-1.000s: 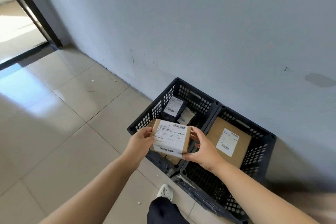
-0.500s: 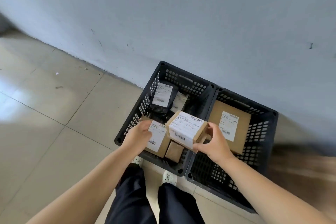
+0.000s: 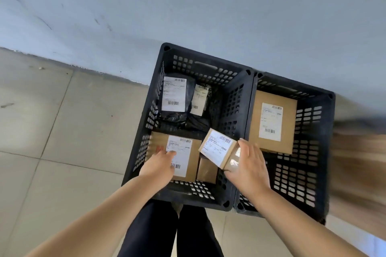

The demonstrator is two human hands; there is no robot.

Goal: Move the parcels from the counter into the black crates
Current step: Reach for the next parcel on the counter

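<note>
Head view: right hand grasping tilted small parcel, long axis diagonal, above left crate; left hand flat, fingers relaxed.

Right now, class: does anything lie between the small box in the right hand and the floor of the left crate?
Yes. A small brown box lies directly beneath the held box, beside the large labelled box the left hand touches.

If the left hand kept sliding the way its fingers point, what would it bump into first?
Probably the black plastic mailer lying beyond the labelled cardboard box that the left hand rests on; depth is unclear.
</note>
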